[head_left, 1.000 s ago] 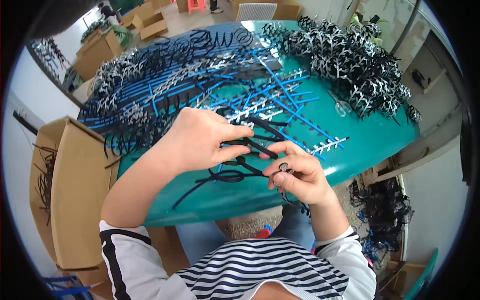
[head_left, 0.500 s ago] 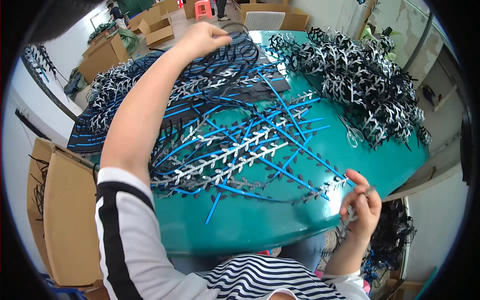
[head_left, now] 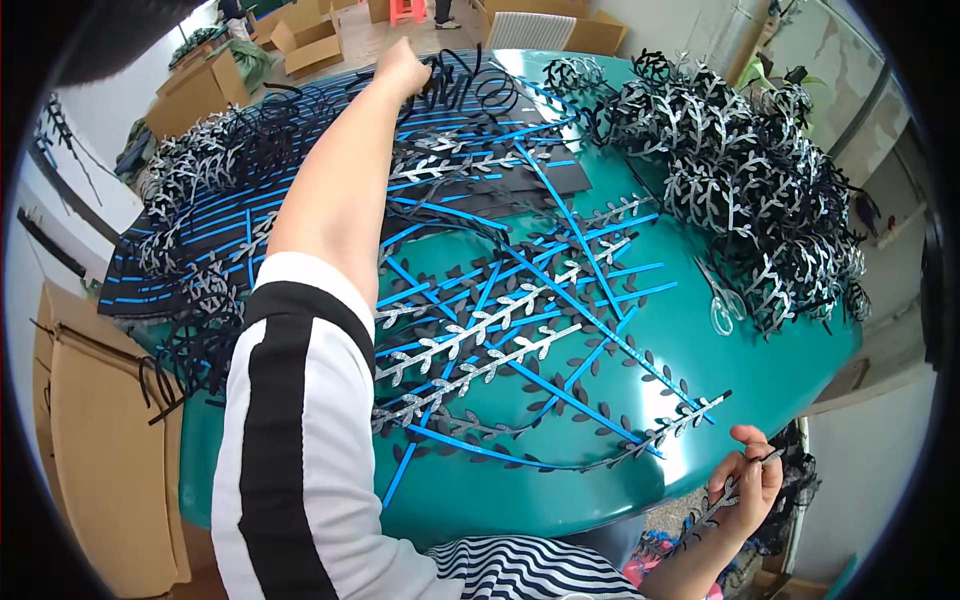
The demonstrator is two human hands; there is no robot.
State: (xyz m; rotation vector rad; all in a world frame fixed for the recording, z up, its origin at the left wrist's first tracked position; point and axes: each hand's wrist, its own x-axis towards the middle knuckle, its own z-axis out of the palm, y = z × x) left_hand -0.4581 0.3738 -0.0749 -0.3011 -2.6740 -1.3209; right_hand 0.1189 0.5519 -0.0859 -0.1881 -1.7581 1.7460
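The left hand (head_left: 402, 70) reaches to the far edge of the green, glossy desk (head_left: 480, 510), at the loosely curled black strips (head_left: 440, 92); its fingers are bent, but whether they grip one cannot be told. Just past the near right edge, the right hand (head_left: 745, 488) has its fingers curled around a silver-and-black leafy strand (head_left: 722, 500). Similar strands form a silver-and-black leafy heap (head_left: 720, 165) at the far right corner, with clear-handled metal scissors (head_left: 715, 290) just beside it, toward the right edge.
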